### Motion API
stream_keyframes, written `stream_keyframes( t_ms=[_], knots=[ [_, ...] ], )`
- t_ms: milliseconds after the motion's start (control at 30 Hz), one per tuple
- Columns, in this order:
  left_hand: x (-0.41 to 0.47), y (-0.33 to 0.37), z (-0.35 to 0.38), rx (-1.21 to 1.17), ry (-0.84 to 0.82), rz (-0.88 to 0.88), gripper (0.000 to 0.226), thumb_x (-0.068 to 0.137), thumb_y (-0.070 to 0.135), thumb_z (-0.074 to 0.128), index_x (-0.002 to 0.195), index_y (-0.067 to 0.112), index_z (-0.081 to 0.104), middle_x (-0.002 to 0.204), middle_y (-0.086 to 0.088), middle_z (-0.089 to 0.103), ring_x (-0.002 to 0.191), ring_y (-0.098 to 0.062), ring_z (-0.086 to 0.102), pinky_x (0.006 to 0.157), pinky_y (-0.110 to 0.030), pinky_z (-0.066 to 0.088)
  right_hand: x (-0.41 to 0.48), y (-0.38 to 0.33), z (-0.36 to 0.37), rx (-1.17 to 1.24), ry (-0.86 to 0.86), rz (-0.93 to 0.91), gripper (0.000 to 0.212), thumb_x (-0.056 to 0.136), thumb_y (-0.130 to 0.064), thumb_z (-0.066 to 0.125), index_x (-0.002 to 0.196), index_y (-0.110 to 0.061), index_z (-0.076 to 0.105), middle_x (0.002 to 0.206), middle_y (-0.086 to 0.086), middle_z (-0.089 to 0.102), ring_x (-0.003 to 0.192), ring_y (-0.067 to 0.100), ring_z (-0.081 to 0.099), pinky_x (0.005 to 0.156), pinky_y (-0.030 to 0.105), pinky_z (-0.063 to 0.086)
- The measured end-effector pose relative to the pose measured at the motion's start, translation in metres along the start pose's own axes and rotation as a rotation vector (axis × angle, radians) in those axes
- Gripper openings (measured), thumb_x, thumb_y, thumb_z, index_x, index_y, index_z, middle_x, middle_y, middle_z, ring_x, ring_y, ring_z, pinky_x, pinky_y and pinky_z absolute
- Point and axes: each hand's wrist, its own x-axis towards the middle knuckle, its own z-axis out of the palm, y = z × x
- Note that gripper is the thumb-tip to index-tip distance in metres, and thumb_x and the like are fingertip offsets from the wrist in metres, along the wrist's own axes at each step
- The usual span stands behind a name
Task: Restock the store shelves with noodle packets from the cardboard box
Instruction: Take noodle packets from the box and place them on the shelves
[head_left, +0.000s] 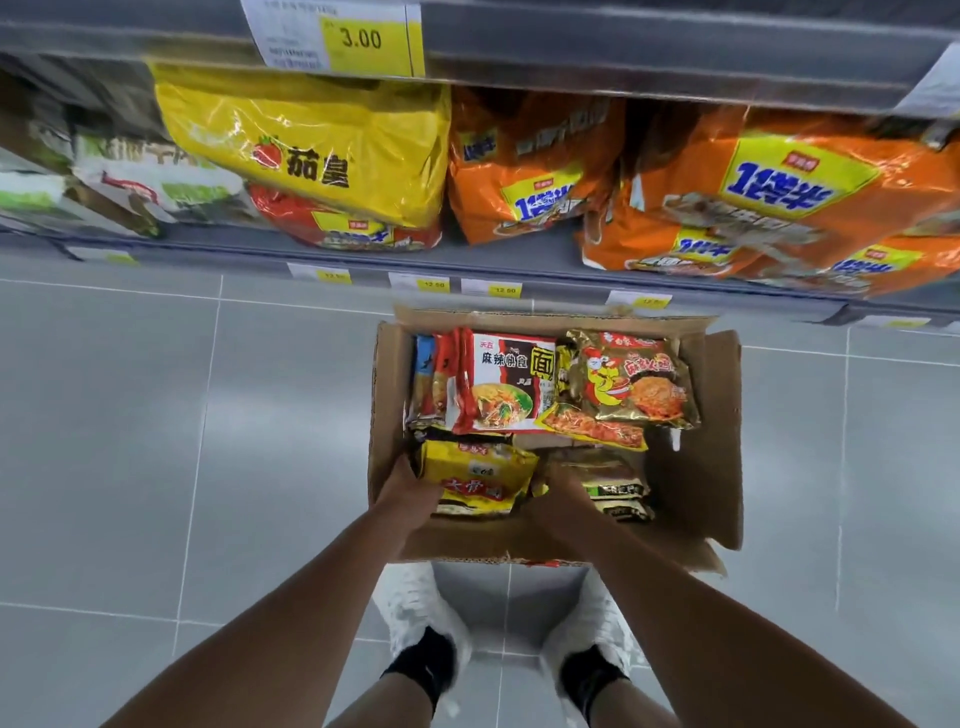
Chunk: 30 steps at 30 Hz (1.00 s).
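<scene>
An open cardboard box (691, 499) stands on the floor below me, holding several noodle packets. My left hand (410, 491) grips a yellow noodle packet (480, 478) at its left edge, inside the box's near left part. My right hand (563, 496) reaches onto a dark gold-and-black packet (618, 488) beside it; its fingers are partly hidden. Farther back in the box lie a red-and-white packet (506, 382) and a gold packet with a cartoon chicken (634, 379). Thin packets stand on edge at the back left.
A store shelf (363, 254) runs across the view above the box, stocked with a yellow multipack (311, 145), orange multipacks (779, 197) and green-white packs (156, 176) at the left. Price tags line its edge. Grey tiled floor surrounds the box; my white shoes (421, 618) stand just behind it.
</scene>
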Motion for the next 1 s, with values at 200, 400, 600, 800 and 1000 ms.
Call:
stream_keyframes(
  t_ms=[200, 400, 600, 800, 1000],
  knots=[
    [0.021, -0.004, 0.008, -0.031, 0.007, 0.035, 0.048, 0.096, 0.024, 0.059, 0.143, 0.029, 0.05, 0.133, -0.007, 0.063, 0.122, -0.03, 0.058, 0.107, -0.042, 0.046, 0.022, -0.008, 0.016, 0.161, -0.008, 0.029, 0.042, 0.091, -0.014, 0.063, 0.132, -0.008, 0.052, 0.125, 0.012, 0.061, 0.115, 0.031, 0.059, 0.099, 0.039, 0.05],
    [0.012, -0.006, 0.004, -0.03, 0.014, 0.071, 0.05, 0.094, 0.008, 0.052, 0.14, 0.028, 0.052, 0.123, -0.007, 0.065, 0.111, -0.028, 0.06, 0.089, -0.034, 0.051, 0.007, -0.004, 0.018, 0.31, -0.022, 0.045, 0.041, 0.086, 0.004, 0.05, 0.124, -0.009, 0.055, 0.111, 0.009, 0.062, 0.103, 0.025, 0.058, 0.088, 0.039, 0.054],
    [-0.04, 0.011, -0.006, -0.078, 0.035, 0.106, 0.041, 0.096, 0.008, 0.049, 0.132, 0.027, 0.055, 0.115, 0.0, 0.064, 0.112, -0.025, 0.059, 0.096, -0.04, 0.052, -0.049, -0.018, -0.012, 0.408, -0.006, -0.028, 0.043, 0.084, 0.01, 0.048, 0.119, -0.012, 0.06, 0.105, 0.007, 0.065, 0.088, 0.017, 0.059, 0.065, 0.024, 0.049],
    [-0.12, 0.041, -0.042, -0.127, 0.011, 0.22, 0.027, 0.096, 0.015, 0.058, 0.116, 0.033, 0.054, 0.092, 0.01, 0.065, 0.084, -0.013, 0.063, 0.065, -0.026, 0.052, -0.13, -0.048, -0.064, 0.436, -0.004, -0.162, 0.025, 0.084, -0.016, 0.071, 0.108, -0.023, 0.067, 0.101, -0.003, 0.074, 0.096, 0.018, 0.069, 0.081, 0.035, 0.057],
    [-0.222, 0.074, -0.095, -0.22, -0.015, 0.352, 0.025, 0.087, 0.014, 0.071, 0.111, 0.017, 0.068, 0.093, 0.001, 0.076, 0.078, -0.015, 0.072, 0.07, -0.033, 0.059, -0.235, -0.095, -0.132, 0.498, 0.134, -0.156, 0.004, 0.087, -0.021, 0.069, 0.085, -0.019, 0.068, 0.079, 0.004, 0.066, 0.081, 0.026, 0.063, 0.072, 0.035, 0.053]
  ],
)
